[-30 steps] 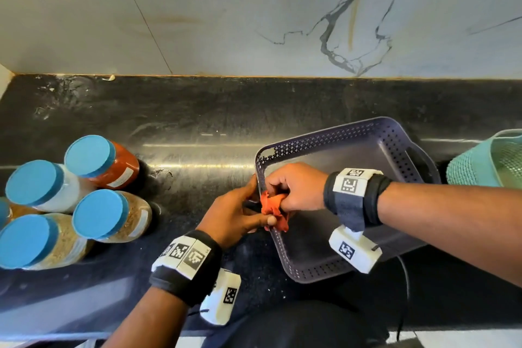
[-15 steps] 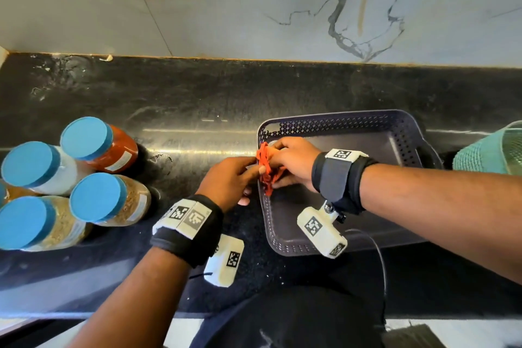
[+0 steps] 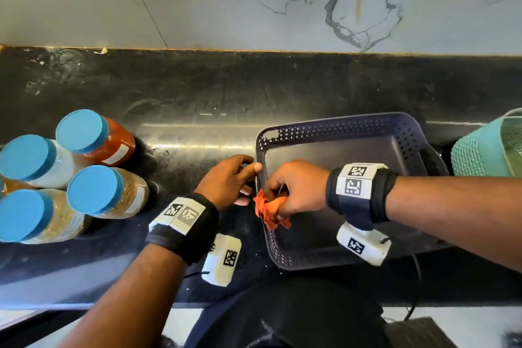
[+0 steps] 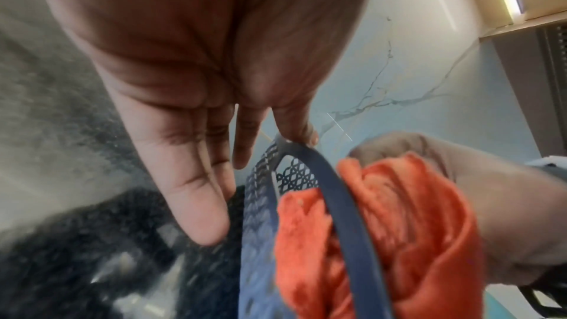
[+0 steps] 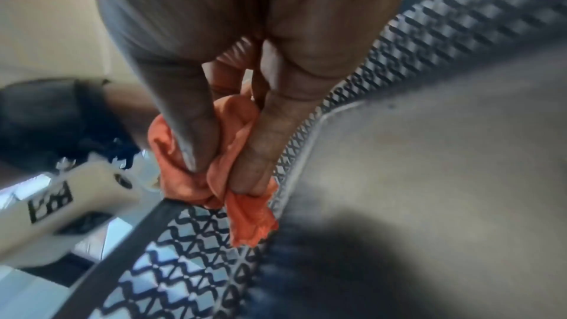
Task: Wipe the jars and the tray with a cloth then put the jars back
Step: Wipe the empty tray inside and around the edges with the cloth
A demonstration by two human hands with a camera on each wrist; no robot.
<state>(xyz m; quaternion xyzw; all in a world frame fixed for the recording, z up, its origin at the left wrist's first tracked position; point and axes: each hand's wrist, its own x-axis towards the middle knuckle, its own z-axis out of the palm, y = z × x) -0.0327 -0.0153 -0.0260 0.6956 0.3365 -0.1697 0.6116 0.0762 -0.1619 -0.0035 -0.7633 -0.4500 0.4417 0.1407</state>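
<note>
Blue-lidded jars (image 3: pixel 87 178) stand grouped at the left of the black counter (image 3: pixel 197 99), well apart from the tray (image 3: pixel 339 127). The left hand (image 3: pixel 226 181) lies with fingers straight, thumb touching the tray's left rim. The right hand (image 3: pixel 299 186) grips the orange cloth (image 3: pixel 268 210) bunched over that rim.

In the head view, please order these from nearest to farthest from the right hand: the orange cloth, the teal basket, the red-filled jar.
1. orange cloth: held in the right hand itself, at the tray's left rim.
2. teal basket: at the right edge of the counter, beyond the tray.
3. red-filled jar: far left, at the back of the jar group.
</note>
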